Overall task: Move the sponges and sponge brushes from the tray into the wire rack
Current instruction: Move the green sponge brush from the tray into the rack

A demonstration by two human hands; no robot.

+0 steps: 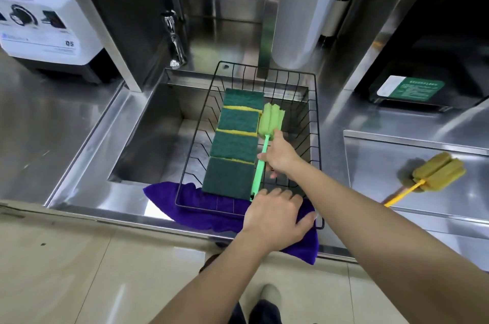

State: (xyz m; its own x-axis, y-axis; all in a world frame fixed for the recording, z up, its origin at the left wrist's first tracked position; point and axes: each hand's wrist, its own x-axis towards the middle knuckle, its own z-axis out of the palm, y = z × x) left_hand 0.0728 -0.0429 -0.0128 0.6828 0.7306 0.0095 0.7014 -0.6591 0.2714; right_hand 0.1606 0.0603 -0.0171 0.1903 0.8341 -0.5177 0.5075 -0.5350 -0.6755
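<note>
- A stainless steel counter (66, 122) carries a black wire rack (316, 122) over its sink.
- The right hand (280, 155) grips a green sponge brush (267, 126) beside four green scouring sponges (235, 146) inside the rack.
- The left hand (275, 218) rests spread on the rack's near edge.
- A yellow sponge brush (436, 171) lies on the steel tray (383, 154).

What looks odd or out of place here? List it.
The wire rack sits askew over the sink, its near end resting on a rumpled purple cloth that hangs off the counter edge. One yellow sponge brush is still on the tray. Nothing looks spilled or damaged.

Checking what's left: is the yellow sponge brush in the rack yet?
No. The yellow sponge brush lies on the steel tray, outside the wire rack.
</note>
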